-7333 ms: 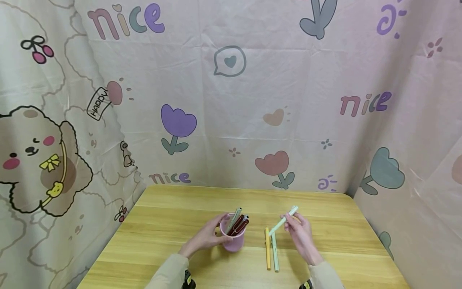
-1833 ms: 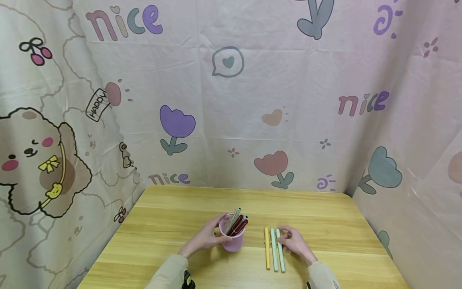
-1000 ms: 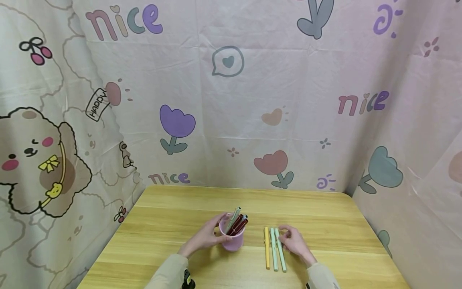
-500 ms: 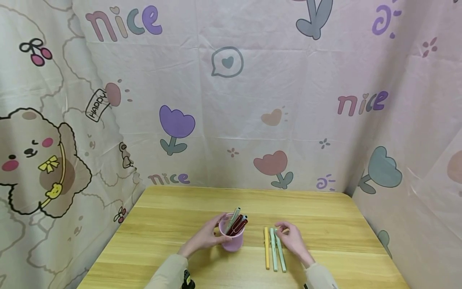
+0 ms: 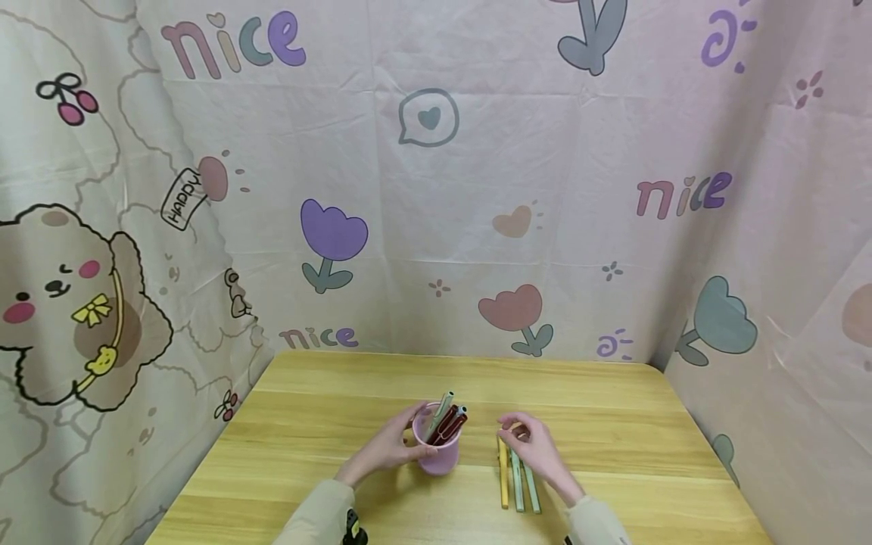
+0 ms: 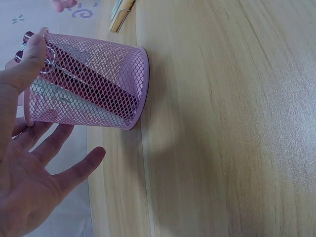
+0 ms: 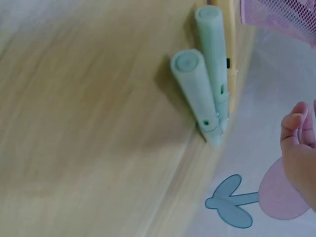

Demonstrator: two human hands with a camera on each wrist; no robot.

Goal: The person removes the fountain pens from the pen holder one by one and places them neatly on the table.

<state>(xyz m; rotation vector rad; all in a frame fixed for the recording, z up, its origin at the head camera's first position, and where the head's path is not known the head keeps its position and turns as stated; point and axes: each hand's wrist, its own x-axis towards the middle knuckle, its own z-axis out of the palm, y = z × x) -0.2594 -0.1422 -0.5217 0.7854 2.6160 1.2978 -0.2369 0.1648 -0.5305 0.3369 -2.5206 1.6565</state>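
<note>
The left hand (image 5: pixel 387 446) is gripping the pink cup (image 5: pixel 439 460), pens (image 5: pixel 451 427) leaning inside. The right hand (image 5: pixel 537 445), fingers (image 7: pixel 292 129) loosely bent and empty, is hiding from the head camera the far ends of two green pens (image 5: pixel 518 488) lying beside a yellow pen (image 5: pixel 504 481) on the desk (image 5: pixel 306 401); printed cloth (image 5: pixel 422 204) is hanging behind.

The near edge of the table (image 5: pixel 286 424) is cut off in the head view. The right hand (image 5: pixel 534 443) hides the green pens' (image 5: pixel 518 484) far ends there; whether it touches the yellow pen (image 5: pixel 504 481) cannot be told. The right wrist view crops the cup (image 7: pixel 284 19).
</note>
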